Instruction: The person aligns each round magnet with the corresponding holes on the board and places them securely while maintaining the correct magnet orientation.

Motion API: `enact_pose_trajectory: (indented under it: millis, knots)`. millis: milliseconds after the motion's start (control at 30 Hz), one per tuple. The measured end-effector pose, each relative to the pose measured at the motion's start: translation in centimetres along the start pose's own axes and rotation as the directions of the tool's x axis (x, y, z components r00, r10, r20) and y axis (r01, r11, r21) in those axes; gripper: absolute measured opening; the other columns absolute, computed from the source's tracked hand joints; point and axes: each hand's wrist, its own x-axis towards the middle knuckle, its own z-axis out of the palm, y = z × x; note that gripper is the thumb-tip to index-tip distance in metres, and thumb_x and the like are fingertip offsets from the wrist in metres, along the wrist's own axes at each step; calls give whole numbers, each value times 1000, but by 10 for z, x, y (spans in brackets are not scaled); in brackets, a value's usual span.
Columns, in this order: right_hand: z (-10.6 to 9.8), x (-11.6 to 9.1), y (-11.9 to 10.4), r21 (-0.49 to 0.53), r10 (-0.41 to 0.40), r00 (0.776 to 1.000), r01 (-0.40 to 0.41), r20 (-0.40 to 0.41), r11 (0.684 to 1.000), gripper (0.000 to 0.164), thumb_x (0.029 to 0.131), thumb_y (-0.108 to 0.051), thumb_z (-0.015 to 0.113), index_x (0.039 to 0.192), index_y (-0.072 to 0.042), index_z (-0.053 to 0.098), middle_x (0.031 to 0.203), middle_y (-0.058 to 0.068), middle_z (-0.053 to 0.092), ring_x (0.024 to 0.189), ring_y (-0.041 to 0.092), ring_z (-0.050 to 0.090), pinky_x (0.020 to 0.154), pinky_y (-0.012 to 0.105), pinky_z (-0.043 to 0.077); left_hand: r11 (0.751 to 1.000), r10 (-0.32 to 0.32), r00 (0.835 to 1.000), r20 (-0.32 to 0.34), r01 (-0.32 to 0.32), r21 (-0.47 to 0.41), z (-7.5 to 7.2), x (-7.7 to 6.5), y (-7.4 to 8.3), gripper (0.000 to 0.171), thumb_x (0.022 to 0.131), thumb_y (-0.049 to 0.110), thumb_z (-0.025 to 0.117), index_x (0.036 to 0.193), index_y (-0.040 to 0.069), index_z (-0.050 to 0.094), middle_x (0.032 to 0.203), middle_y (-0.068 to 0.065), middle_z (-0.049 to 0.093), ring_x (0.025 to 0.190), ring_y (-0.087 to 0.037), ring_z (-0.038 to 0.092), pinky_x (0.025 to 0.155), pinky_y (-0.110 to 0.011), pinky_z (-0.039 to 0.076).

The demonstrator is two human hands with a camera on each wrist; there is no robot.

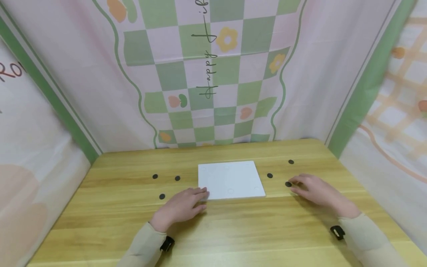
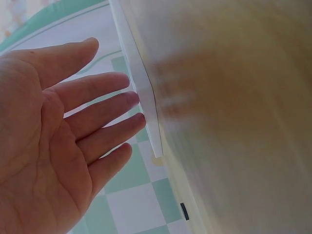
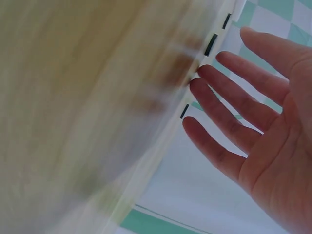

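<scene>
Left hand (image 1: 181,205), head view: fingers long and relaxed, nothing held, tips laid at the near left corner of the white panel (image 1: 228,180). Panel lies flat on the worktop (image 1: 233,230), midway between my two hands, with faint round marks on its face. Right hand (image 1: 317,191): also holding nothing, fingertips just beside the nearest black disc (image 1: 288,184); whether they touch it, I cannot tell. Two more discs (image 1: 270,175) lie between that hand and the panel or farther back; three others (image 1: 162,196) lie left of the panel.

Left wrist view: fingers spread wide, palm bare. Middle and ring fingertips appear to meet the panel's edge. Seen side-on, the panel is thin and straight. Judgement: light, fairly stiff, smooth enough to skate on the wood if pushed. Best hold: opposite edges, or fingertips pressing a corner to steady it.

Right wrist view: fingers spread and nearly straight, palm bare. Discs show edge-on as short dark slivers near the fingertips. Judgement: very light, firm, not fragile; so low that they will be awkward to lift and apt to slide. Best hold: thumb and index pinching opposite points of the rim, nails slightly under.
</scene>
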Motion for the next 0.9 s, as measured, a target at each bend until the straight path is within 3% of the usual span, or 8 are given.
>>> enact_pose_trajectory:
  millis: [900]
  knots:
    - [5,12,13,11,-25,1000,25,-2,1000,18,81,-17,74,95,-9,69,91,1,66,78,13,62,69,31,56,999,-34,999,19,33,27,-3,5,6,47,98,32,50,139,9,48,146,-8,45,132,-27,45,111,-42,36]
